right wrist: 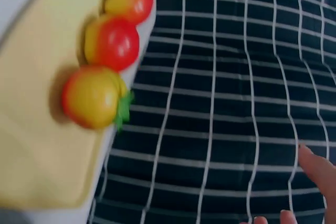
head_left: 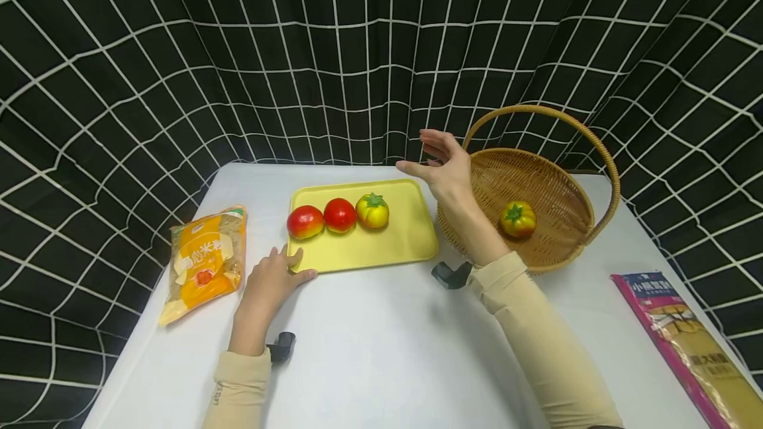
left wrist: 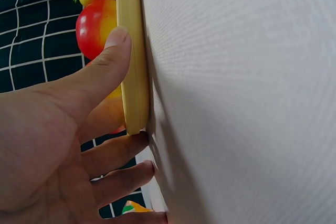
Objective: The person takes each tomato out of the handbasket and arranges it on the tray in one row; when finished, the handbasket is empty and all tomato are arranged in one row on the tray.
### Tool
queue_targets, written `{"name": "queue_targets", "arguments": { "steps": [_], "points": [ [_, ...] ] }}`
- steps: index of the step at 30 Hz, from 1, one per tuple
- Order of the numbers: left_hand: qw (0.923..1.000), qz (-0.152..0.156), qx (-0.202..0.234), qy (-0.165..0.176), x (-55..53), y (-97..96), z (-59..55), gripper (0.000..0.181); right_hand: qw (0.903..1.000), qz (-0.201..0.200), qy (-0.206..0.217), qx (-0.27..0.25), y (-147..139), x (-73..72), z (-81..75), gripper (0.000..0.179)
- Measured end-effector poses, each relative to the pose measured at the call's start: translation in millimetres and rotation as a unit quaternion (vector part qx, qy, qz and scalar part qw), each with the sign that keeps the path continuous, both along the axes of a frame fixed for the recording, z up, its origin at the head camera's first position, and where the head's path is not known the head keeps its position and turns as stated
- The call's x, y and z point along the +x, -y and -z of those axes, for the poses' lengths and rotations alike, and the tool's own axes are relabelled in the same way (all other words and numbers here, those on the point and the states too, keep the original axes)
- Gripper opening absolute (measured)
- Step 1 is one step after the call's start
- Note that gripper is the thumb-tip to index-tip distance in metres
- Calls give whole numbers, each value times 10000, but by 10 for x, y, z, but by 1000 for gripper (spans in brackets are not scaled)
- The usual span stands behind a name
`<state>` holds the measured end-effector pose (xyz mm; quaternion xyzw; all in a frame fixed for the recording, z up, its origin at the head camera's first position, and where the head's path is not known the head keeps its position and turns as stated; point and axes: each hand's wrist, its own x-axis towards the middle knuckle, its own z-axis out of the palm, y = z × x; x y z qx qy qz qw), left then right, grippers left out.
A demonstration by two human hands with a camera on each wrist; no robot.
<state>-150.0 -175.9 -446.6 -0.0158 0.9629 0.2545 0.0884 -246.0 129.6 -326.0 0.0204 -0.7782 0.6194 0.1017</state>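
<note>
Now, at lower left, the left hand (head_left: 273, 283) touches a yellow tray (head_left: 363, 253), fingers spread. Right of centre, the right hand (head_left: 448, 174) hovers, thumb apart from fingers.

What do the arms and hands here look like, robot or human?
They are a person's: the left hand and right hand are bare, without gloves. The left sleeve and right sleeve are beige; the left one bears small dark lettering, too small to read surely. A black device sits at the left wrist, and another device at the right.
</note>
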Motion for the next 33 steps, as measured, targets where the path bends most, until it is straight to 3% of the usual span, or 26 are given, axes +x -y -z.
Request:
{"name": "queue_targets", "arguments": {
  "steps": [6, 14, 24, 33],
  "points": [
    [9999, -21, 6, 110, -4, 1, -12, 68, 9991, 222, 194, 320, -410, 6, -109, 68],
    [9999, -40, 45, 122, -7, 0, -2, 67, 9922, 311, 849, 861, -1014, 98, -126, 70],
    [9998, -43, 53, 179, -6, -8, -8, 68, 9725, 406, 1670, 1571, -1569, 153, 55, 86],
    [9998, -96, 68, 186, -8, -13, 9, 69, 9440, -45, 2118, 2531, -1832, 158, 238, 81]
  ]
}}
